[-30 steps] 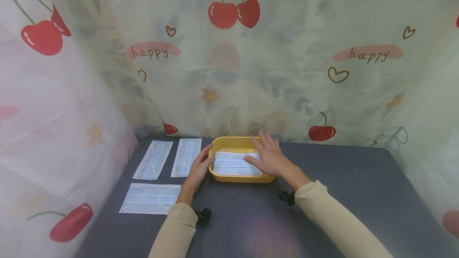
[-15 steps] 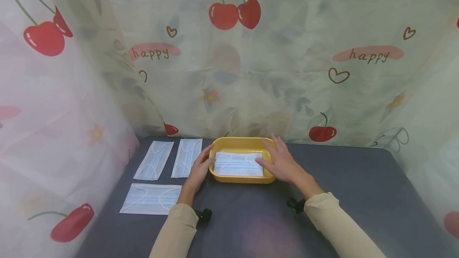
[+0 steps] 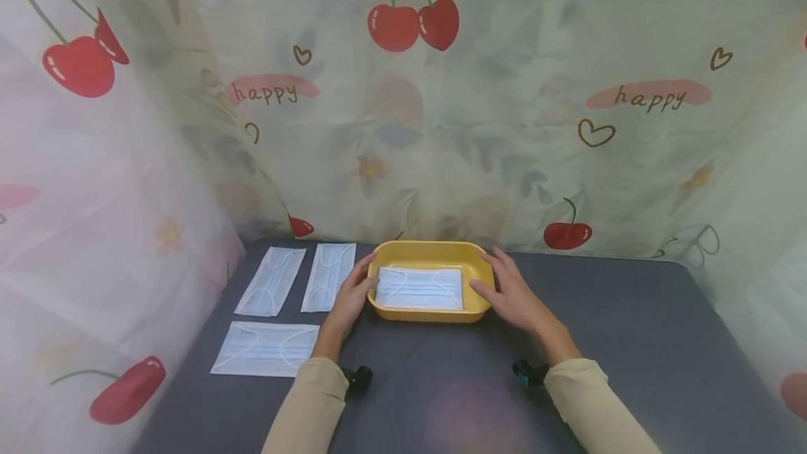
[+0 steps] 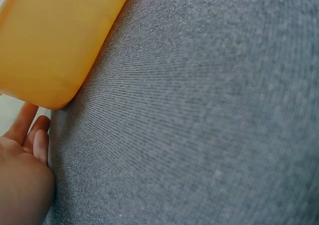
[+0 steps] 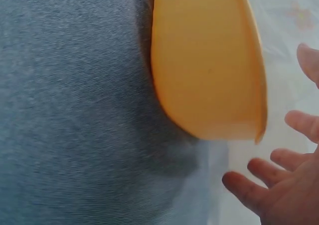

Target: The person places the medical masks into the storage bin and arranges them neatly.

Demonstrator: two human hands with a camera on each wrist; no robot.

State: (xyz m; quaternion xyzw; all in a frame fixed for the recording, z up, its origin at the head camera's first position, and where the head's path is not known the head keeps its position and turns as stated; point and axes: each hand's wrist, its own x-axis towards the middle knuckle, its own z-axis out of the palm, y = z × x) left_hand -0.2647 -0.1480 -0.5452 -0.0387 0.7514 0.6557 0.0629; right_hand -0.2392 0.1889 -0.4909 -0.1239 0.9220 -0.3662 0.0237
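In the head view, a yellow tray (image 3: pixel 435 246) sits at the back middle of the dark table. A pale blue face mask with white ear loops (image 3: pixel 419 289) lies flat inside it, toward the tray's left. My left hand (image 3: pixel 347 300) rests against the tray's left end, its fingers loosely bent and its thumb by the rim. My right hand (image 3: pixel 513 296) is spread beside the tray's right end, thumb near the rim. The right wrist view shows its fingers (image 5: pixel 244 190) apart from the tray wall.
Left of the tray, two face masks lie lengthwise, an outer mask (image 3: pixel 271 281) and an inner mask (image 3: pixel 328 277). A third mask (image 3: pixel 265 349) lies crosswise nearer the front, partly behind the left forearm. A printed curtain (image 3: pixel 441 160) hangs behind the table (image 3: pixel 630 342).
My right hand has drawn back from over the mask in the tray to the tray's right end, uncovering the mask. The left hand, the tray and the other masks have stayed put.
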